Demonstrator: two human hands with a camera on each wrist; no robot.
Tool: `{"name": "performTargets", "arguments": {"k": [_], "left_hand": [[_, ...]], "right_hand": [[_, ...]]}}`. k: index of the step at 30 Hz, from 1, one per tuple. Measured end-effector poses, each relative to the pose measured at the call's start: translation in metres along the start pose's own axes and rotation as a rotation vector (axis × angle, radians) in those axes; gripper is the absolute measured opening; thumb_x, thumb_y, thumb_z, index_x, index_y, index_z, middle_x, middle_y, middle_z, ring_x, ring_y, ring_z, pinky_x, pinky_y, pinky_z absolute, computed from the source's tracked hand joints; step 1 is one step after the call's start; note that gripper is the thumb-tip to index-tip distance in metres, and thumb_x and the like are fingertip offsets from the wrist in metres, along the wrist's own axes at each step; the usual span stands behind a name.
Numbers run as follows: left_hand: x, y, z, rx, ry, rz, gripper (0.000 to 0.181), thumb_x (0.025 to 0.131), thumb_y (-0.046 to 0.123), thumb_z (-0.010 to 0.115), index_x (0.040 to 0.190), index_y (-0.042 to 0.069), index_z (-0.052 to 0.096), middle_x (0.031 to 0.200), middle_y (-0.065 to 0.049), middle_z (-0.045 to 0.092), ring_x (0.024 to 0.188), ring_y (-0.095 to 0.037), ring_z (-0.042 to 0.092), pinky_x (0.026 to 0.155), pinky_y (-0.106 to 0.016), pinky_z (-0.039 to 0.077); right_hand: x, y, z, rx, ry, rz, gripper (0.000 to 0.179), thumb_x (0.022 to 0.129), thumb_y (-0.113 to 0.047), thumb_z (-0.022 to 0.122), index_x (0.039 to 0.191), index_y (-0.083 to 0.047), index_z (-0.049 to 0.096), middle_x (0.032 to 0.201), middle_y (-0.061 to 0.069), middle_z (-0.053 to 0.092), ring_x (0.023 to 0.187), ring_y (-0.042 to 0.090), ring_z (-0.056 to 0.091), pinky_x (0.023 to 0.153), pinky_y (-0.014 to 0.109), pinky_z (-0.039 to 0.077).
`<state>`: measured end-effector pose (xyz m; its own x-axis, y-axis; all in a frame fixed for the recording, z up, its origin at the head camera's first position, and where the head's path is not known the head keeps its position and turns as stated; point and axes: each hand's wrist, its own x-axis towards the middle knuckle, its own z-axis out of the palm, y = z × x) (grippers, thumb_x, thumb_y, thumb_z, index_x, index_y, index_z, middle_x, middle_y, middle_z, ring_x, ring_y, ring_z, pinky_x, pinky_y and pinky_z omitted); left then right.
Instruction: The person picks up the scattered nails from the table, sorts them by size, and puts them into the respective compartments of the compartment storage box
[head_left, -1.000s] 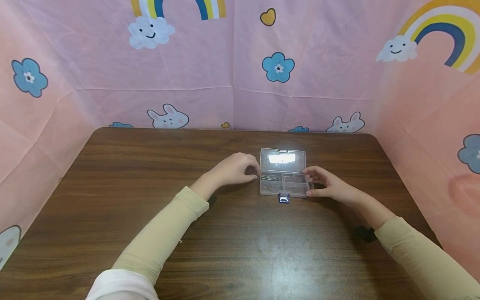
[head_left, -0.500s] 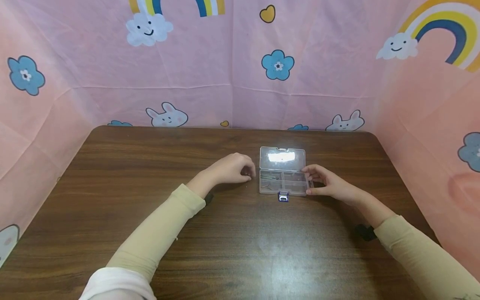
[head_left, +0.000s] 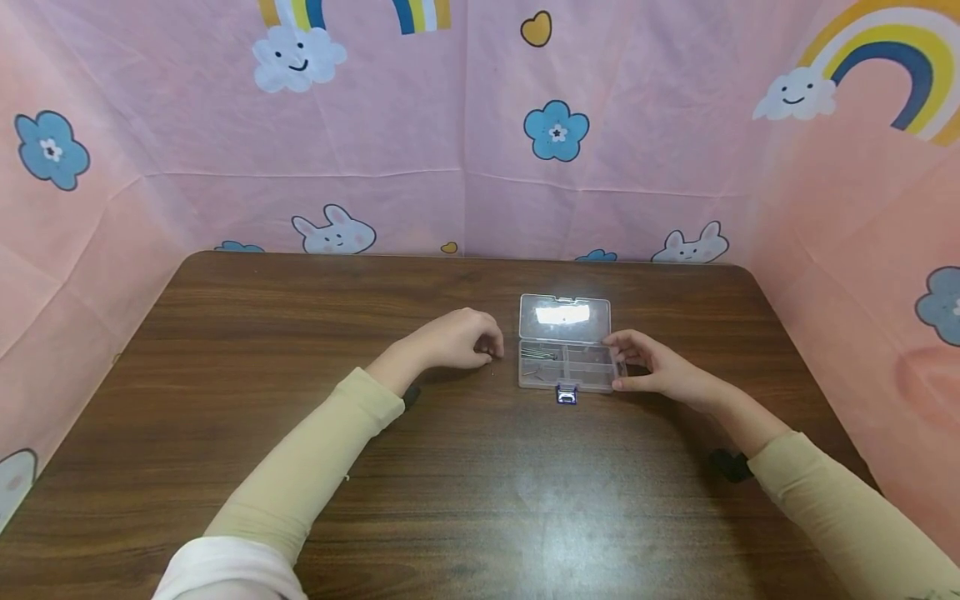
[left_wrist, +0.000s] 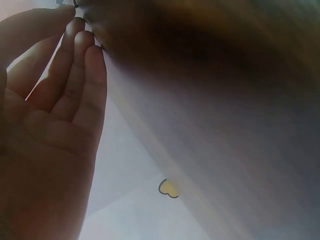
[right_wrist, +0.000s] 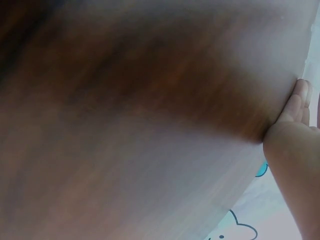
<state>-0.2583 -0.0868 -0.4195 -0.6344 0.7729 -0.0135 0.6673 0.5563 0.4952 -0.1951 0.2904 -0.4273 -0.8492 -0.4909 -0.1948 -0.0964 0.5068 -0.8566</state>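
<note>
A clear plastic compartment box (head_left: pixel 589 377) lies on the brown table with its lid (head_left: pixel 564 331) laid back. Several long thin metal pins (head_left: pixel 537 354) lie in its back left compartment, with a smaller thin piece in the front left one. My right hand (head_left: pixel 660 371) grips the box's right end, thumb at the front corner and fingers at the back. Left of the box, my left hand (head_left: pixel 457 340) hovers low with bent fingers, thumb close to the fingertips (left_wrist: pixel 95 57). I cannot tell whether it pinches something small. A tiny speck (head_left: pixel 492 372) lies just below those fingertips.
A blue-edged latch (head_left: pixel 567 394) sticks out from the front of the box. Pink printed cloth (head_left: pixel 495 142) hangs behind the wood-grain table (head_left: pixel 450 500) and along both sides. Dark wrist cameras (head_left: pixel 731 465) sit at both cuffs.
My left hand has drawn away from the box's left edge, a little to the left. The right hand stays on the box, and the box lies where it was.
</note>
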Motion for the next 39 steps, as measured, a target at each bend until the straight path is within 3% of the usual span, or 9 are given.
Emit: {"name": "performTargets", "arguments": {"k": [6,13,25,32,39], "left_hand": [[-0.0006,-0.0020,-0.0010,0.001,-0.012,-0.014,0.016,0.091,0.000,0.073,0.098,0.013,0.079,0.100,0.001,0.075,0.089,-0.014,0.063,0.083,-0.029,0.056],[-0.0011,0.0010,-0.0044,0.020,-0.016,0.012,0.012,0.089,0.001,0.077,0.092,0.013,0.079,0.094,0.001,0.074,0.084,-0.012,0.063,0.079,-0.027,0.055],[0.0004,-0.0017,-0.0017,0.049,-0.025,-0.012,0.008,0.091,0.008,0.078,0.088,0.015,0.079,0.088,0.003,0.072,0.080,-0.010,0.060,0.076,-0.026,0.053],[0.0000,-0.0016,0.0008,0.024,-0.046,-0.050,0.012,0.092,0.006,0.074,0.085,0.016,0.075,0.080,0.005,0.064,0.075,-0.008,0.054,0.071,-0.024,0.048],[-0.0015,0.0015,0.0013,0.034,-0.036,-0.040,0.017,0.090,0.004,0.070,0.077,0.015,0.067,0.076,0.005,0.056,0.070,-0.009,0.050,0.067,-0.025,0.044]], "right_hand": [[0.0001,-0.0002,0.0006,-0.005,0.002,0.004,0.063,0.098,-0.011,0.076,0.152,-0.005,0.044,0.141,0.017,0.050,0.128,0.023,0.049,0.104,0.011,0.040],[-0.0013,-0.0037,0.0007,-0.014,-0.001,-0.016,0.062,0.098,-0.010,0.075,0.151,-0.003,0.044,0.139,0.017,0.051,0.127,0.026,0.049,0.105,0.016,0.042],[-0.0025,-0.0055,0.0017,-0.015,0.002,-0.024,0.062,0.098,-0.010,0.076,0.151,-0.001,0.045,0.137,0.017,0.051,0.125,0.024,0.050,0.105,0.013,0.042],[-0.0026,-0.0043,0.0019,-0.017,0.003,-0.025,0.061,0.098,-0.009,0.075,0.151,-0.002,0.045,0.138,0.018,0.052,0.124,0.022,0.050,0.104,0.012,0.042],[-0.0021,-0.0039,0.0014,-0.014,0.002,-0.022,0.061,0.098,-0.010,0.076,0.150,-0.002,0.045,0.137,0.017,0.052,0.125,0.023,0.050,0.105,0.014,0.042]]}}
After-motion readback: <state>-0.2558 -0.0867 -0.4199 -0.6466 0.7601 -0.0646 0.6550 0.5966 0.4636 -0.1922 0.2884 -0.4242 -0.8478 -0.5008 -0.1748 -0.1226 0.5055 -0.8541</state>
